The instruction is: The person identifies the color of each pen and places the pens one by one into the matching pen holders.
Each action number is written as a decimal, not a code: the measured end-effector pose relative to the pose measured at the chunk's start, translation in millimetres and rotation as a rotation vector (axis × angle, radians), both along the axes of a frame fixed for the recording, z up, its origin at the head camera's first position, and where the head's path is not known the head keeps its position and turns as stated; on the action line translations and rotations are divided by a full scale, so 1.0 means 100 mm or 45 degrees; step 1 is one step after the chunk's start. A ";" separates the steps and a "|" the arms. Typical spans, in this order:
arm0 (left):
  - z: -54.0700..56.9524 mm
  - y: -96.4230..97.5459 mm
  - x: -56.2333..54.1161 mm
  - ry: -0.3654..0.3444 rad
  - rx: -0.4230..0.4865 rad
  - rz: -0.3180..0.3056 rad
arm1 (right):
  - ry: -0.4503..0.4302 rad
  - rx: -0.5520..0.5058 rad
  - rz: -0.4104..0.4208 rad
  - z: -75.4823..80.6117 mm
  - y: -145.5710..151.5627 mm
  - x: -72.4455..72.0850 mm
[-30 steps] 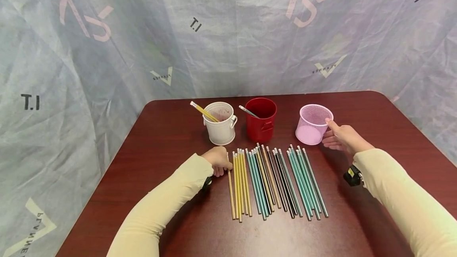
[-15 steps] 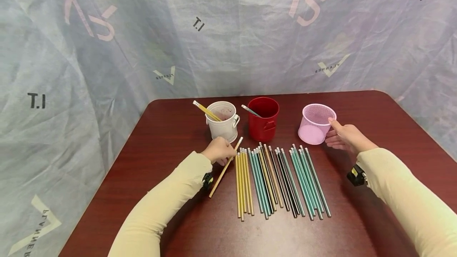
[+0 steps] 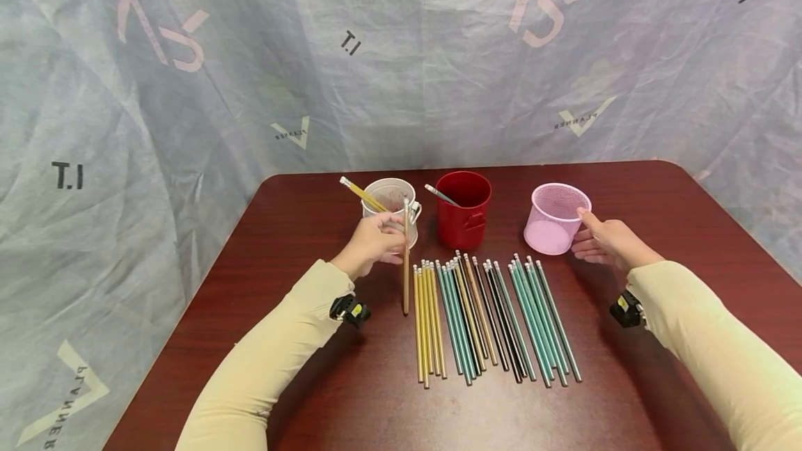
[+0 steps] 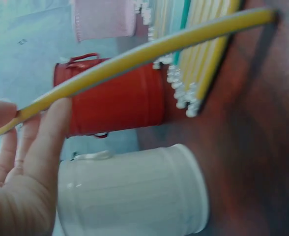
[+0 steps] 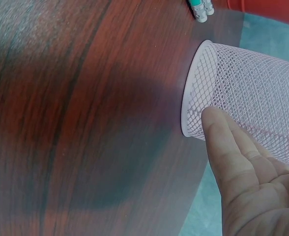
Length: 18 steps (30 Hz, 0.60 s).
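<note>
In the head view my left hand [image 3: 374, 243] pinches a yellow pencil [image 3: 406, 277] between thumb and fingers, eraser end up, just in front of the white bucket [image 3: 390, 228]. The left wrist view shows that pencil [image 4: 149, 51] slanting across, with the white bucket [image 4: 130, 191] beside the hand. Another yellow pencil [image 3: 363, 195] leans in the white bucket. At the right, my right hand [image 3: 610, 239] holds the pink mesh cup [image 3: 551, 228], thumb over its rim. In the right wrist view its fairly straight fingers [image 5: 228, 152] lie along the mesh [image 5: 252, 88].
A red bucket [image 3: 461, 225] holding one teal pencil [image 3: 441, 194] stands between the other containers. In front lie rows of pencils: yellow pencils [image 3: 429, 326], a mixed group [image 3: 466, 319], black pencils [image 3: 504, 326] and teal pencils [image 3: 541, 326]. A grey cloth [image 3: 401, 89] hangs behind the table [image 3: 313, 228].
My left hand has picked the leftmost pencil up off the table, turned it, and carried it toward the white bucket. The right hand has stayed at the pink mesh cup.
</note>
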<state>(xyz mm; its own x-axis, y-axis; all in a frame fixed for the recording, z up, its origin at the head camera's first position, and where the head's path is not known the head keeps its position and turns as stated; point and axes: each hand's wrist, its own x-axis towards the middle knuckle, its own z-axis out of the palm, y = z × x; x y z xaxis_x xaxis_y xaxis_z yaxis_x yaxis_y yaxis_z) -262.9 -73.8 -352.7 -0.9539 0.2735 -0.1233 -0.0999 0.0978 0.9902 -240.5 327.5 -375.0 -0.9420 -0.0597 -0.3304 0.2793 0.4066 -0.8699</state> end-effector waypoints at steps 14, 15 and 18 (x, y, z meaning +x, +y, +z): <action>0.47 -0.20 -0.09 0.350 0.309 0.241 | 0.001 -0.009 0.002 -0.01 -0.01 -0.01; 0.48 -0.22 -0.11 0.373 0.320 0.262 | 0.001 -0.008 0.002 -0.01 0.00 -0.01; 0.50 -0.24 -0.19 0.437 0.371 0.361 | -0.003 -0.001 -0.001 -0.02 0.00 0.00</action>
<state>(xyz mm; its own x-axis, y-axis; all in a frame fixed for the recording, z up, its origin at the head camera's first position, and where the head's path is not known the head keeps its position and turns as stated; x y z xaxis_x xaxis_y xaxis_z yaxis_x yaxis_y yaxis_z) -281.7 -97.8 -302.5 -0.9675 -0.0243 0.2516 0.2520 -0.1700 0.9527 -240.8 328.0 -376.7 -0.9411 -0.0596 -0.3328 0.2818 0.4055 -0.8696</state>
